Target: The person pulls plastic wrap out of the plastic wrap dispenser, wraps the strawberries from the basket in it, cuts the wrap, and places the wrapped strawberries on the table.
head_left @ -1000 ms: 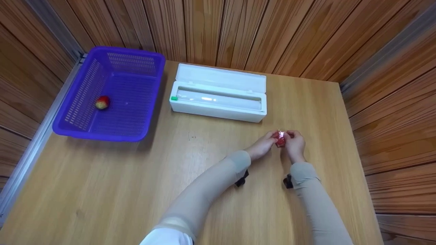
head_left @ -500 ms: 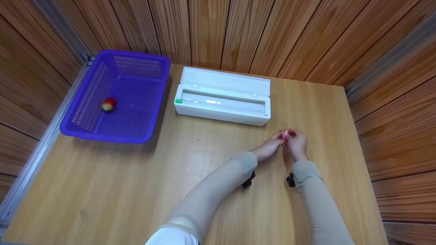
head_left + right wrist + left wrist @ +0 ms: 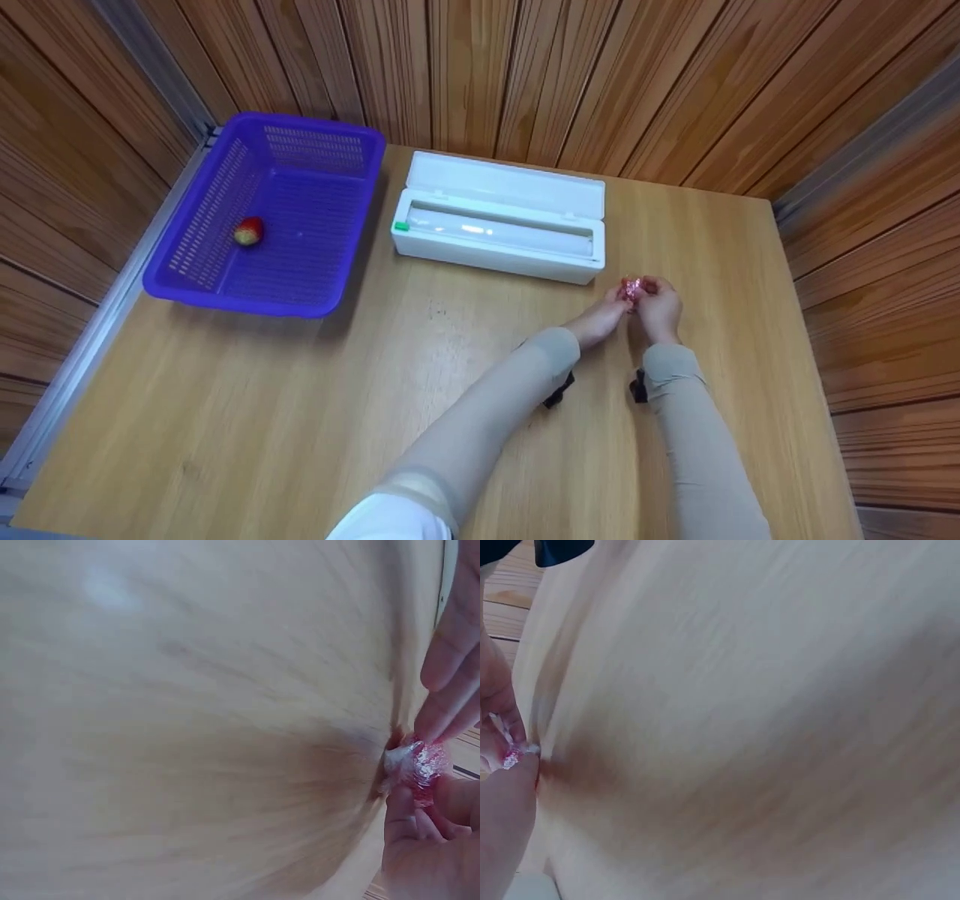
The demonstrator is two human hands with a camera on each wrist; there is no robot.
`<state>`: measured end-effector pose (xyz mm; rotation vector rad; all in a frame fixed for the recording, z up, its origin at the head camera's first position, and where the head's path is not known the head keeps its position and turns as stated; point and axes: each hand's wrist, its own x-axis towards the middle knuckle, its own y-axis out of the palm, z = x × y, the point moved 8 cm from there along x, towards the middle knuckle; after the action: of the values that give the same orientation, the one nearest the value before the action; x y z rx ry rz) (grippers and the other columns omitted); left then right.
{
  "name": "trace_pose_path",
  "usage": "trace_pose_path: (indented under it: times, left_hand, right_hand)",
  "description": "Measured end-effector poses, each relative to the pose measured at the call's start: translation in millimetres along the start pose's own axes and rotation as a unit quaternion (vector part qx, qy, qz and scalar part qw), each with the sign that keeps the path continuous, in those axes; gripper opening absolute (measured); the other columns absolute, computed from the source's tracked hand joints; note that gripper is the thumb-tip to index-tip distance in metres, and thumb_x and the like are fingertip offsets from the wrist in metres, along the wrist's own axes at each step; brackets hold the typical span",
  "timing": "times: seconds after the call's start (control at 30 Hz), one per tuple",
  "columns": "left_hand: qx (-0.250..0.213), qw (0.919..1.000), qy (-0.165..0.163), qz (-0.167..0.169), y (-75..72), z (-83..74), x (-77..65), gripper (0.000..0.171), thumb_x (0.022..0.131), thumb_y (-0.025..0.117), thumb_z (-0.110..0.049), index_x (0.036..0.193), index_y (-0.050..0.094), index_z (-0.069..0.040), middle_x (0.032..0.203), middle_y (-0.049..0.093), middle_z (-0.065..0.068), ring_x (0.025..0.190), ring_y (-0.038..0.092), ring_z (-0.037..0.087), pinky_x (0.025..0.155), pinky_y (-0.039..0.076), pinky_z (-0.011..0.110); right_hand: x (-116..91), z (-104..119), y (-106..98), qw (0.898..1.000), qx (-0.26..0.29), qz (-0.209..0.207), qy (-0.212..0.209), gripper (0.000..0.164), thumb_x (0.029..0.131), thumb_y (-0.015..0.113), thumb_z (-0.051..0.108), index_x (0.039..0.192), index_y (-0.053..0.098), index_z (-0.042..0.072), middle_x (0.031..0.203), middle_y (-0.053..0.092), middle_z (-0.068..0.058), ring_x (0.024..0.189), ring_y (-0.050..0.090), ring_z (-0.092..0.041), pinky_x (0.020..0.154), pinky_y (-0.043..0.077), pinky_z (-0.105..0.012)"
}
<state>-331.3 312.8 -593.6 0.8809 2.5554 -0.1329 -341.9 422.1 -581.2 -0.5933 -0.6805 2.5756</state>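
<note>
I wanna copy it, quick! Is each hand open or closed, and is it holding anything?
Left hand: closed, pinching the wrapped red thing.
Right hand: closed, pinching the wrapped red thing too.

Free surface (image 3: 367, 405) in front and right of white box (image 3: 495, 258); left sleeve (image 3: 480, 427) cuts across front area. Left hand (image 3: 598, 320) and right hand (image 3: 660, 313) block near box's right front corner. Basket (image 3: 247, 304) left of box, narrow gap between. Opened lid (image 3: 506, 185) at box's back, wall (image 3: 517, 75) close behind.
</note>
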Motion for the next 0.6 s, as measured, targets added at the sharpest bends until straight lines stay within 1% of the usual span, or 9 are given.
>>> trace_pose_path:
  times: [0.07,0.17,0.23,0.3,0.37,0.43,0.5,0.6]
  left_hand:
    - [-0.002,1.0,0.006,-0.003,-2.3,-0.4,-0.2,0.053,0.093,0.031,-0.032,0.141,0.012,-0.022,0.147,0.017,-0.006,0.135,0.016,0.011,0.111,0.014,0.031]
    - [0.003,0.9999,0.008,-0.007,-7.3,1.4,-1.9,0.053,0.093,0.031,-0.033,0.141,0.012,-0.023,0.147,0.018,-0.008,0.135,0.016,0.01,0.112,0.013,0.032]
    - [0.007,0.9999,0.013,-0.005,-9.9,2.6,-2.1,0.051,0.093,0.03,-0.033,0.14,0.013,-0.024,0.146,0.02,-0.009,0.135,0.017,0.008,0.111,0.014,0.032]
    - [0.024,0.9995,0.015,-0.011,-13.7,3.9,-3.9,0.051,0.092,0.03,-0.036,0.14,0.016,-0.026,0.144,0.025,-0.01,0.134,0.02,0.009,0.111,0.015,0.033]
    - [0.032,0.9991,0.026,-0.014,-16.8,3.2,-5.4,0.05,0.092,0.03,-0.037,0.139,0.019,-0.024,0.143,0.029,-0.006,0.132,0.026,0.011,0.11,0.018,0.033]
    - [0.036,0.9989,0.026,-0.015,-19.9,4.0,-8.8,0.049,0.092,0.03,-0.038,0.138,0.021,-0.025,0.141,0.033,-0.005,0.13,0.03,0.013,0.109,0.021,0.035]
    - [0.038,0.9989,0.023,-0.013,-22.7,5.4,-12.2,0.048,0.091,0.03,-0.039,0.137,0.024,-0.027,0.139,0.036,-0.005,0.128,0.033,0.013,0.108,0.023,0.036]
    - [0.035,0.9988,0.033,-0.011,-27.2,5.7,-17.1,0.045,0.092,0.031,-0.033,0.136,0.027,-0.026,0.136,0.04,-0.003,0.126,0.036,0.013,0.107,0.025,0.034]
  right_hand:
    - [0,1,1,1.0,0.009,-0.001,0.001,0.035,0.089,0.043,0.005,0.124,0.044,0.005,0.117,0.049,-0.012,0.099,0.051,-0.019,0.076,0.049,-0.022]
    - [-1,2,2,0.999,0.032,0.005,0.011,0.035,0.088,0.045,0.005,0.123,0.043,0.006,0.117,0.048,-0.011,0.096,0.051,-0.018,0.078,0.051,-0.025]
    - [-3,3,2,0.999,0.036,0.0,0.014,0.034,0.088,0.046,0.006,0.122,0.045,0.005,0.117,0.049,-0.012,0.097,0.052,-0.018,0.08,0.05,-0.026]
    - [-4,2,1,0.999,0.04,0.003,0.028,0.036,0.088,0.047,0.008,0.124,0.044,0.007,0.12,0.048,-0.011,0.102,0.05,-0.018,0.085,0.048,-0.026]
    - [-5,2,-1,0.999,0.032,0.001,0.033,0.037,0.088,0.047,0.01,0.125,0.043,0.008,0.121,0.047,-0.01,0.105,0.049,-0.018,0.087,0.046,-0.026]
    - [-6,2,-3,0.999,0.025,-0.003,0.033,0.038,0.088,0.048,0.011,0.125,0.043,0.007,0.121,0.048,-0.011,0.105,0.048,-0.018,0.087,0.045,-0.024]
    - [-7,2,-5,0.999,0.02,-0.01,0.032,0.038,0.088,0.047,0.011,0.125,0.043,0.006,0.118,0.048,-0.011,0.102,0.049,-0.017,0.083,0.045,-0.022]
    - [-8,2,-7,0.999,0.008,-0.024,0.031,0.038,0.087,0.046,0.011,0.124,0.044,0.005,0.117,0.048,-0.011,0.099,0.048,-0.017,0.079,0.044,-0.02]
